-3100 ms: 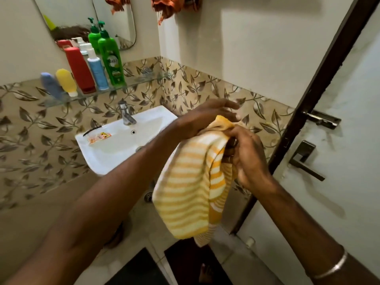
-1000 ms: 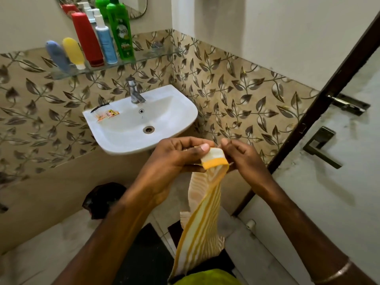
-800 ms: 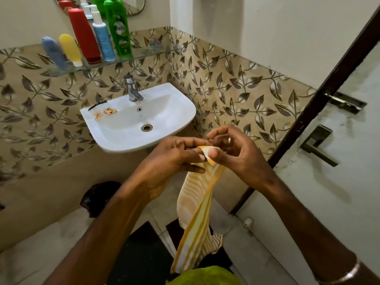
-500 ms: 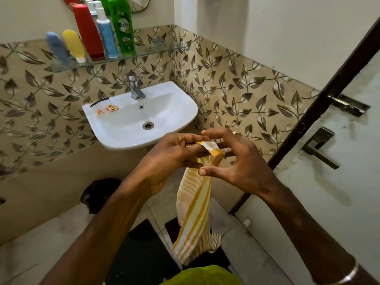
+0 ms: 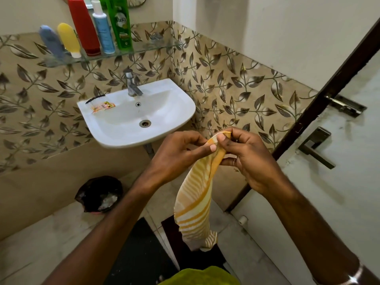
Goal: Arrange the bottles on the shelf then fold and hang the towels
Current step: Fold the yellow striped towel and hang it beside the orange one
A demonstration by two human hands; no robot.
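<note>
A yellow-and-white striped towel (image 5: 195, 204) hangs down in front of me, bunched narrow. My left hand (image 5: 176, 155) pinches its upper edge between thumb and fingers. My right hand (image 5: 246, 159) pinches the top corner just to the right, fingers curled round the cloth. On the glass shelf (image 5: 144, 47) above the sink stand several bottles: a blue tube (image 5: 50, 43), a yellow tube (image 5: 68, 39), a red bottle (image 5: 83, 25), a white-and-blue pump bottle (image 5: 102, 27) and a green bottle (image 5: 121, 23).
A white sink (image 5: 115, 132) with a steel tap (image 5: 131, 83) is fixed to the leaf-patterned wall. A black bin bag (image 5: 98, 194) sits on the floor below. The door (image 5: 339, 182) with its handle (image 5: 314, 147) stands at right. A dark mat (image 5: 141, 254) lies underfoot.
My hands have shifted slightly right and re-gripped the towel's top corner. The towel still hangs bunched, now swung a little to the right.
</note>
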